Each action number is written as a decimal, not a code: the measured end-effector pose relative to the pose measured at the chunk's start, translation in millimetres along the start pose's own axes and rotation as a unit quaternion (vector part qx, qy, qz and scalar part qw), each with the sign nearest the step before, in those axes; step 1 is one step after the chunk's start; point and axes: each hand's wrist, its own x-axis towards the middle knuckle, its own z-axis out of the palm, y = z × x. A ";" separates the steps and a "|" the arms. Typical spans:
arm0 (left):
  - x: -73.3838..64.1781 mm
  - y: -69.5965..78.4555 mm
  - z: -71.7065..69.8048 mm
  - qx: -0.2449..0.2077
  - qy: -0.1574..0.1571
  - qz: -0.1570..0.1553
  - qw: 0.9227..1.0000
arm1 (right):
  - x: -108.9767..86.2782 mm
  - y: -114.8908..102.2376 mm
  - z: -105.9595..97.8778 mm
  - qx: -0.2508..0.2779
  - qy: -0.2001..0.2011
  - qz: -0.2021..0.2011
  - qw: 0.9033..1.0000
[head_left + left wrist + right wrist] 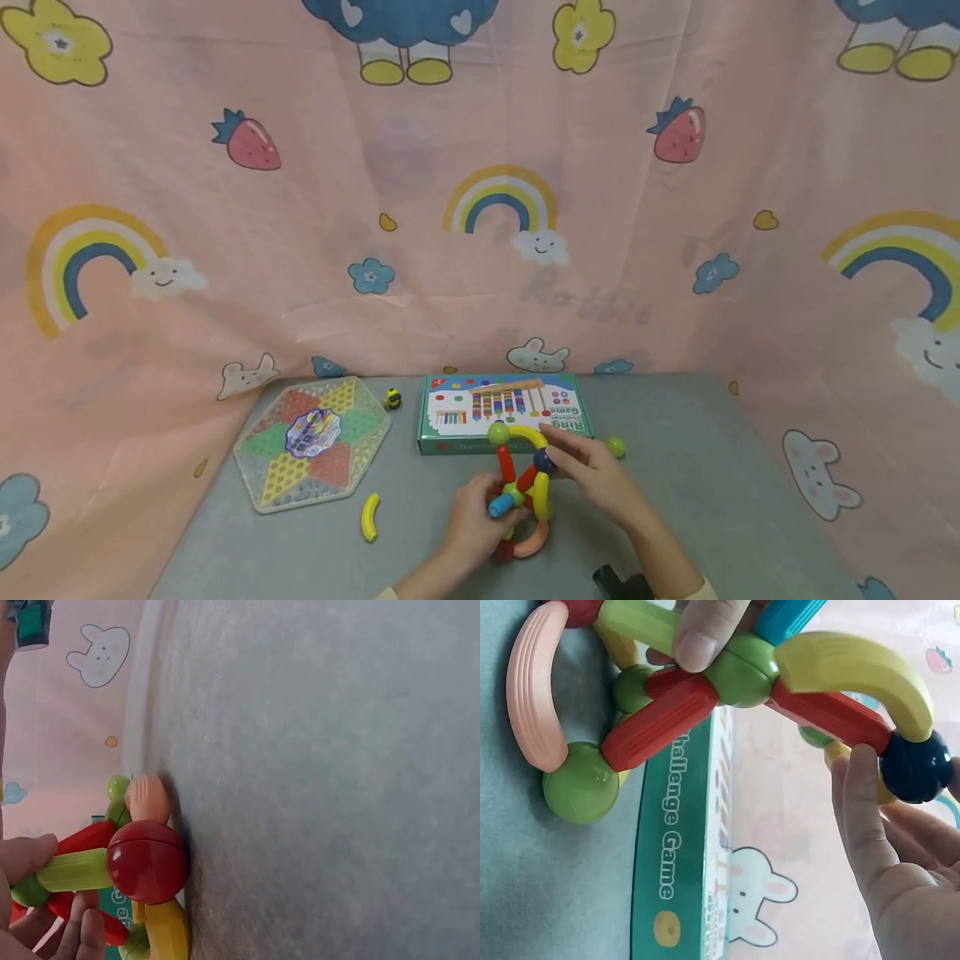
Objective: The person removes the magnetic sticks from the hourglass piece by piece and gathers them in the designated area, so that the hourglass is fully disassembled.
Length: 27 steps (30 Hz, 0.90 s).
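Both hands hold a toy frame of coloured rods joined by balls, above the middle front of the grey table. My left hand (474, 512) grips it by the green rod (75, 870) and the green ball (742, 669) at the centre. With its fingertips, my right hand (600, 475) pinches the dark blue ball (916, 766), where a yellow curved rod (859, 667) and a red rod (829, 716) meet. A light blue rod (501, 504) juts toward me. Low on the frame, a pink curved rod (536, 690) and a red ball (148, 862) are near the table.
Behind the frame lies a green game box (465, 447). A hexagonal game board (330, 462) is at the left, with a small bee figure (392, 399) beside it. A loose yellow curved rod (370, 517) lies front left, and a green ball (616, 447) right of the box.
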 end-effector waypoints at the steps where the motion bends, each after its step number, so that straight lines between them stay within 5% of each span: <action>1: 0.5 -0.6 -0.4 -0.009 -0.004 0.005 1.000 | 0.0 0.3 -0.7 0.002 -0.002 -0.002 1.000; 15: 2.9 -6.0 -7.8 -0.041 -0.072 0.062 0.995 | 0.8 8.9 -4.3 0.040 -0.044 -0.001 0.998; 27: 12.0 -17.7 -11.7 -0.066 -0.129 0.071 0.987 | 0.6 17.7 -1.7 0.067 -0.083 -0.020 0.994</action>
